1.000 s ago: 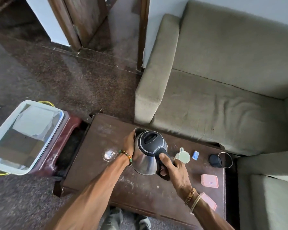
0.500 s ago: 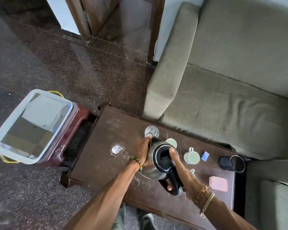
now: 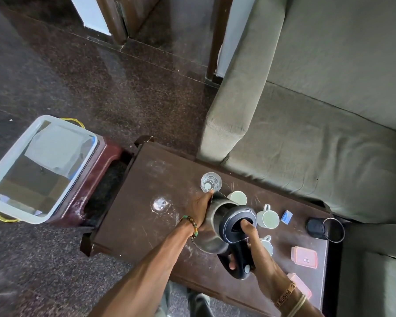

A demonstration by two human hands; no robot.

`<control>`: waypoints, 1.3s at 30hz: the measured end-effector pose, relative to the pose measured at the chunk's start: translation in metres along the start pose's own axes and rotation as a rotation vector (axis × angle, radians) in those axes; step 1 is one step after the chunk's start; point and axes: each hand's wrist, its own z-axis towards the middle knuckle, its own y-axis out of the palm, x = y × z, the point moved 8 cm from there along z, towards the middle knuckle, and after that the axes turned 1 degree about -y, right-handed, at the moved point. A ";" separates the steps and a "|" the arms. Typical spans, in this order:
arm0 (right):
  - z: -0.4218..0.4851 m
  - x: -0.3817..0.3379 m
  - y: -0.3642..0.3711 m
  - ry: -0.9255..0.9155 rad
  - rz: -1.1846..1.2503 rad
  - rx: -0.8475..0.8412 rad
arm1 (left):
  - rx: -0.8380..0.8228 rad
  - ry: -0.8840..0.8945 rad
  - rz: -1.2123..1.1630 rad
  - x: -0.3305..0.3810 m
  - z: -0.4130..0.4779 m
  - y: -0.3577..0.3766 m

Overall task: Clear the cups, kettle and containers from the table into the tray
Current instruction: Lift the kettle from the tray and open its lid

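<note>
I had both hands on the steel kettle point(image 3: 217, 227), which sat tilted over the middle of the desk point(image 3: 133, 225), its black lid turned toward the camera. The right hand point(image 3: 252, 245) had its fingers curled round the black handle, with the thumb pressed on the lid. The left hand point(image 3: 200, 210) lay against the kettle's left side. Its fingers ran behind the body, so I could not tell how far they wrapped. The clear tray point(image 3: 0, 177) stood well apart to the left, on a maroon stool point(image 3: 105, 156).

A second before, the kettle had stood upright with its lid facing up. By now it had tipped over, and the thumb had moved onto the lid. A glass tumbler point(image 3: 211, 182) and a pale mug point(image 3: 238, 197) behind it had come into view.

I could not make out whether the kettle's base touched the desk. The right hand covered part of a mug point(image 3: 266, 244), and the right wrist overlapped one of the pink containers point(image 3: 300, 286).
</note>
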 end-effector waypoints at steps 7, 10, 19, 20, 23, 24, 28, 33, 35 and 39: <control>0.013 -0.010 0.009 -0.090 0.175 -0.081 | -0.072 -0.036 0.022 -0.009 0.037 0.004; 0.025 -0.017 0.014 -0.071 0.278 -0.056 | -0.077 -0.083 0.032 -0.013 0.053 0.005; 0.041 -0.029 0.019 -0.119 0.246 -0.037 | -0.159 -0.283 -0.059 -0.030 0.084 0.012; 0.042 -0.032 0.021 -0.115 0.259 -0.032 | -0.164 -0.299 -0.065 -0.032 0.087 0.013; 0.043 -0.037 0.023 -0.054 0.333 -0.013 | -0.161 -0.336 -0.060 -0.035 0.096 0.010; 0.043 -0.038 0.023 -0.036 0.353 -0.009 | -0.162 -0.348 -0.055 -0.036 0.098 0.009; 0.040 -0.047 0.026 -0.040 0.397 0.004 | -0.199 -0.389 -0.051 -0.036 0.101 0.009; 0.041 -0.053 0.032 0.044 0.506 0.031 | -0.235 -0.413 -0.011 -0.031 0.105 0.007; 0.041 -0.056 0.035 0.046 0.518 0.026 | -0.263 -0.428 -0.003 -0.034 0.105 0.007; 0.041 -0.059 0.039 0.059 0.552 0.008 | -0.285 -0.452 0.035 -0.040 0.103 0.007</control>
